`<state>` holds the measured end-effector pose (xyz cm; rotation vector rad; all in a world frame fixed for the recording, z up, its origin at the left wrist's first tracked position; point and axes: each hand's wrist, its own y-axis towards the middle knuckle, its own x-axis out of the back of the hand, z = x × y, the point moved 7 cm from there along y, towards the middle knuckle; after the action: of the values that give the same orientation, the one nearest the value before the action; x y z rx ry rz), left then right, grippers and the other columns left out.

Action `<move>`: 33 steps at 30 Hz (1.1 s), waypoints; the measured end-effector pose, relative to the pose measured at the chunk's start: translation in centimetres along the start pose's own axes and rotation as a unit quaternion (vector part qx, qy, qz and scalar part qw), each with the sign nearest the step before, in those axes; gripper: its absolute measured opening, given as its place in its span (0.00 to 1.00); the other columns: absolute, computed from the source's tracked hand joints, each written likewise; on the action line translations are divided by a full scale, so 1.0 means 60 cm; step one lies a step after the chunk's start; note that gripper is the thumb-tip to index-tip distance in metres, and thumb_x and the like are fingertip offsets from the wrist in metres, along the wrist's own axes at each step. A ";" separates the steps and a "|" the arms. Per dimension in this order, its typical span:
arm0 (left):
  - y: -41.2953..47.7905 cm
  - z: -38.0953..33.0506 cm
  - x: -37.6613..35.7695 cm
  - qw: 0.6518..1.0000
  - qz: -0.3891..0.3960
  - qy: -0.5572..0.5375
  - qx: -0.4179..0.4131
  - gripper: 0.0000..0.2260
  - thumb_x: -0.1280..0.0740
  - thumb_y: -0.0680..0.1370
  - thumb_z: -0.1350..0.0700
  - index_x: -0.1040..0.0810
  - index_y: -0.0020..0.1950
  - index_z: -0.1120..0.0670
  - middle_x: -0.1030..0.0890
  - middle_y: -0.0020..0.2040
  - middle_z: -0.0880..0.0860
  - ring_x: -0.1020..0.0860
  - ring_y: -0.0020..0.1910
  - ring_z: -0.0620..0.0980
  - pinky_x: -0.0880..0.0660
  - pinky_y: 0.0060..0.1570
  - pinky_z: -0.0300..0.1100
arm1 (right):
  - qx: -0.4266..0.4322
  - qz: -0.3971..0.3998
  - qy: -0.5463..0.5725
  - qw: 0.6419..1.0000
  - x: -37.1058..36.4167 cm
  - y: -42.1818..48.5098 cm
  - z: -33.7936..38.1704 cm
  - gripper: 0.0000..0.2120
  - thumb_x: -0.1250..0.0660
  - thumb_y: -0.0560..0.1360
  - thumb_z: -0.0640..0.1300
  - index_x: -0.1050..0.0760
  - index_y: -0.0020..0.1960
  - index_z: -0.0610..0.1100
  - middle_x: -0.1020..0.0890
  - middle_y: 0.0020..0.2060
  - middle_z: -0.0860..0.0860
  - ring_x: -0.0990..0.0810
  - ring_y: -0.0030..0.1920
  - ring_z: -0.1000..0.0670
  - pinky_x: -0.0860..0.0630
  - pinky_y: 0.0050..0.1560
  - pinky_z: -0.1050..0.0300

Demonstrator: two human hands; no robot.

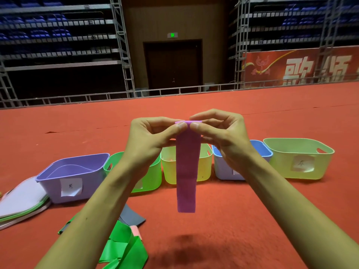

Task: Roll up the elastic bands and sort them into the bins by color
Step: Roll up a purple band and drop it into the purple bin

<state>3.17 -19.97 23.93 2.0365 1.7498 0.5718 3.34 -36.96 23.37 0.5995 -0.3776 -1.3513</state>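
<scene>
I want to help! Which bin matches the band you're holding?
The purple bin, leftmost in the row. It alone matches the purple band.

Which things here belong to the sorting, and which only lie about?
Job: purple band, pinched by left hand and right hand; purple bin, green bin, yellow bin, blue bin, pale green bin; green band, grey band, pink band.
Lying about: stack of flat sheets; red banner.

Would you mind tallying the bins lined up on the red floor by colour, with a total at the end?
purple bin: 1
green bin: 1
yellow bin: 1
blue bin: 1
pale green bin: 1
Total: 5 bins
</scene>
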 end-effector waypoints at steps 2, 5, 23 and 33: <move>0.000 0.000 0.001 1.000 0.001 -0.003 -0.003 0.10 0.27 0.75 0.60 0.15 0.53 0.64 0.13 0.47 0.62 0.14 0.47 0.58 0.16 0.50 0.52 | 0.011 -0.005 -0.012 1.000 -0.002 0.002 0.003 0.08 0.23 0.69 0.40 0.15 0.47 0.41 0.12 0.41 0.42 0.14 0.43 0.47 0.15 0.47 0.49; 0.000 -0.001 0.003 1.000 -0.001 -0.015 -0.008 0.09 0.27 0.74 0.61 0.15 0.53 0.64 0.13 0.46 0.62 0.14 0.46 0.58 0.16 0.48 0.50 | 0.038 -0.009 -0.020 0.999 -0.005 0.005 0.009 0.06 0.25 0.72 0.31 0.15 0.46 0.40 0.12 0.39 0.45 0.14 0.41 0.49 0.17 0.42 0.56; -0.014 0.012 -0.005 0.984 0.014 -0.160 0.080 0.10 0.27 0.68 0.61 0.15 0.48 0.63 0.13 0.45 0.60 0.15 0.41 0.50 0.19 0.40 0.36 | 0.120 -0.037 -0.112 0.986 -0.016 -0.001 0.028 0.13 0.31 0.66 0.26 0.13 0.41 0.41 0.13 0.35 0.48 0.17 0.37 0.47 0.20 0.39 0.53; -0.016 0.012 -0.007 0.989 0.015 -0.117 0.086 0.12 0.26 0.68 0.64 0.16 0.50 0.65 0.13 0.44 0.59 0.14 0.41 0.48 0.21 0.40 0.33 | 0.100 0.023 -0.147 0.984 -0.010 0.001 0.027 0.02 0.25 0.72 0.35 0.14 0.43 0.35 0.13 0.37 0.44 0.16 0.39 0.50 0.21 0.41 0.58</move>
<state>2.70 -20.24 22.79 2.1492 1.6798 0.1862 2.29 -36.66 24.75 0.5529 -0.7712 -1.3690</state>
